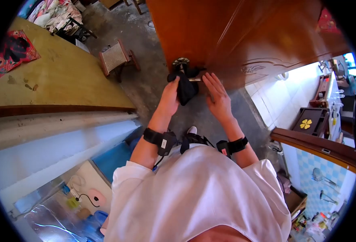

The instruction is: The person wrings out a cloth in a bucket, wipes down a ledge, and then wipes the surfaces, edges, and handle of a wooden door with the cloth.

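Observation:
A brown wooden door [210,36] stands before me with a round metal handle plate [180,61] near its edge. From it a lever handle [195,80] sticks out to the right. My left hand [170,98] is closed on a black cloth [188,90], which lies over the left part of the lever and hangs below it. My right hand [219,100] is at the lever's free end, fingers stretched out and holding nothing. Whether its fingertips touch the lever, I cannot tell. Each forearm wears a black strap with a small box.
A small stool [117,59] stands on the concrete floor to the left. A yellowish door panel [61,72] lies nearer on that side. On the right is a tiled room with a dark cabinet [311,119]. A blue bin-like box [111,159] sits at lower left.

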